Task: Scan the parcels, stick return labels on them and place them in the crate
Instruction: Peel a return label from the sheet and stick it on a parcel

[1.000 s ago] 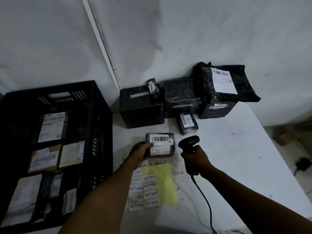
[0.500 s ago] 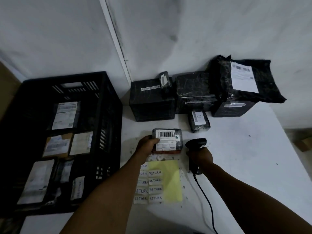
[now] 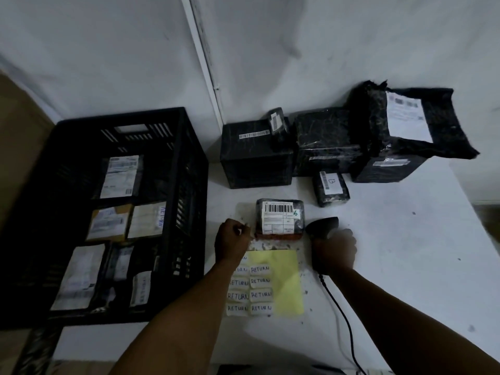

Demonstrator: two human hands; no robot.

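Near the desk's middle, just ahead of the label sheet (image 3: 273,282), sits the small parcel (image 3: 280,219), flat w/ barcode label up. Left hand (image 3: 234,240) is at its left edge, fingers curled & touching the wrap; can't tell if it's a real pinch or just steadying. Right hand (image 3: 334,251) wraps the scanner (image 3: 323,226) handle, head aimed toward the parcel, just beside its right edge.

Handling, my guess: light, small enough for 1 hand; black film wrap looks slick & a bit soft, so take it by the 2 long sides, thumb on top of the paper label where friction's better. Contents unknown, so don't squeeze hard.

Crate (image 3: 189,163) stands off the desk's left edge, already holding several labelled parcels. 6 more black parcels (image 3: 255,161) wait along the desk's far edge by the wall.
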